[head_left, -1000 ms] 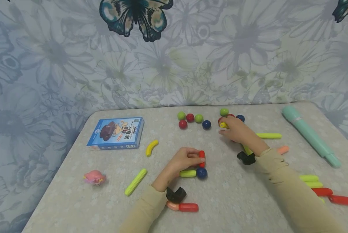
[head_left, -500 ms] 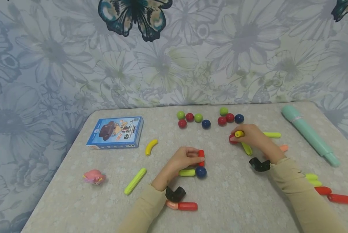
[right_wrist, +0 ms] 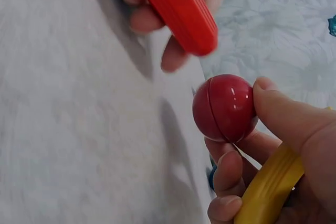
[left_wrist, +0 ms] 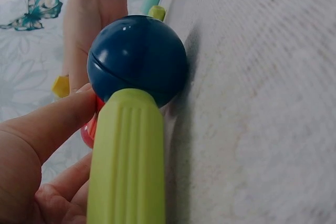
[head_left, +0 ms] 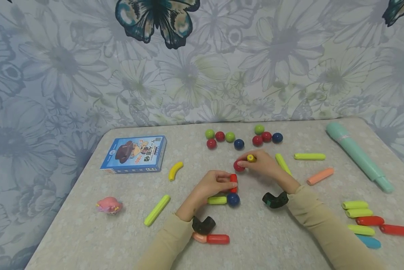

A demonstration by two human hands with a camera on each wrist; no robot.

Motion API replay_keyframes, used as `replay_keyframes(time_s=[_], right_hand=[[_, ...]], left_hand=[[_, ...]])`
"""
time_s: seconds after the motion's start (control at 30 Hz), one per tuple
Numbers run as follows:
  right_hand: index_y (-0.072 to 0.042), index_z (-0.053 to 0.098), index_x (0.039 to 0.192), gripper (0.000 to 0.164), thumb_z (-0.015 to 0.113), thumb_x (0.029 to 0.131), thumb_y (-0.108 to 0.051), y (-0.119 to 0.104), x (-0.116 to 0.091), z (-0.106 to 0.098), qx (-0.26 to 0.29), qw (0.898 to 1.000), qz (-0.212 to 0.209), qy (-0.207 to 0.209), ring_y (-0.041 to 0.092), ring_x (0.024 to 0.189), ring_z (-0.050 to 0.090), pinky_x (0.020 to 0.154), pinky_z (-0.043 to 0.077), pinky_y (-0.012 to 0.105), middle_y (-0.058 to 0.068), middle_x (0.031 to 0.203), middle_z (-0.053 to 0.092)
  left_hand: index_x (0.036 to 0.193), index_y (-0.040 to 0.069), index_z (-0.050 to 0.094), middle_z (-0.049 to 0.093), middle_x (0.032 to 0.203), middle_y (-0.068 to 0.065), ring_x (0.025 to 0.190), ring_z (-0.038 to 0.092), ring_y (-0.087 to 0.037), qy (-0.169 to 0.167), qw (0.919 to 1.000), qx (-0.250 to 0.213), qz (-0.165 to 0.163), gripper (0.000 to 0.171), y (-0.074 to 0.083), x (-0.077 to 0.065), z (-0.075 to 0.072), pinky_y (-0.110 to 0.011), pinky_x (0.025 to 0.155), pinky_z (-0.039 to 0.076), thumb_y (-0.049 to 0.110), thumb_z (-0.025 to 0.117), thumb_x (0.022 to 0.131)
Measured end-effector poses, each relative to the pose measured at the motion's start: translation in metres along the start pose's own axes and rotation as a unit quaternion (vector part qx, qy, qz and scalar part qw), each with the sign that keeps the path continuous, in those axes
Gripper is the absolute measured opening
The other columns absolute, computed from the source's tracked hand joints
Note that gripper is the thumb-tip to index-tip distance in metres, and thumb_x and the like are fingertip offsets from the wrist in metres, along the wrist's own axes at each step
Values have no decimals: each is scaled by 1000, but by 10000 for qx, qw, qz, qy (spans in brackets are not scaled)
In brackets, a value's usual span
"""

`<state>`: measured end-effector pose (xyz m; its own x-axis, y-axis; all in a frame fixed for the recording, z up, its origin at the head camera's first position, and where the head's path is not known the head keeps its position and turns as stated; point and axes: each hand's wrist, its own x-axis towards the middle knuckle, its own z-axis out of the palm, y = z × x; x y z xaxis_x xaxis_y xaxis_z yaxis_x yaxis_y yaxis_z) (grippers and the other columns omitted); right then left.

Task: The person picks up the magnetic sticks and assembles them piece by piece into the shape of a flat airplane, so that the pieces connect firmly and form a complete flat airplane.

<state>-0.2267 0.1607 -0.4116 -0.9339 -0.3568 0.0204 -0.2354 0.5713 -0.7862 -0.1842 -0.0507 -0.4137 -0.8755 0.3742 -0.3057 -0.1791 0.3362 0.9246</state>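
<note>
My left hand (head_left: 210, 185) pinches a short red rod (head_left: 234, 180) between thumb and fingers. The rod's near end meets a glossy dark blue ball (left_wrist: 136, 59), and a ribbed lime rod (left_wrist: 126, 161) runs from that same ball toward the left wrist camera. Just beyond the red rod's far end, my right hand (head_left: 264, 165) holds a dark red ball (right_wrist: 226, 108) with thumb and fingertips. A curved yellow rod (right_wrist: 268, 192) is tucked in the palm of this right hand. In the right wrist view a gap shows between red ball and red rod.
Two groups of balls (head_left: 220, 136) lie at the back. A blue game box (head_left: 134, 154), yellow curved rod (head_left: 176, 171) and pink toy (head_left: 109, 205) are left. Loose lime rods (head_left: 309, 156), an orange rod (head_left: 320, 176) and a mint tube (head_left: 359, 155) lie right.
From the back group of balls, my right hand has brought one red ball forward, then left to beside the red rod, keeping the yellow rod in its palm. The left hand stays put.
</note>
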Motion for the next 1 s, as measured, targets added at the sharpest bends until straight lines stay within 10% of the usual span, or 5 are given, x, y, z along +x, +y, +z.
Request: replay_keyframes(time_s=[0.63,1.0], right_hand=[[-6,71,100,20,69,87,-21,-12,-1,10,181,9982,-552,-150,20,93,57,86,42,42,-1,91,67],[-5,71,100,23,70,86,-23,-17,-1,15,-101,9979,-644,-40,19,90,58,82,44,40,1,92,67]], left_hand=[[118,-8,59,68,87,-9,79,65,-18,-172,9995,-223,122,43,2,-2,0,-31,74,51,13,72,83],[141,5,37,66,92,-9,80,64,-19,-156,9988,-464,93,70,1,-1,-2,-31,75,50,17,73,83]])
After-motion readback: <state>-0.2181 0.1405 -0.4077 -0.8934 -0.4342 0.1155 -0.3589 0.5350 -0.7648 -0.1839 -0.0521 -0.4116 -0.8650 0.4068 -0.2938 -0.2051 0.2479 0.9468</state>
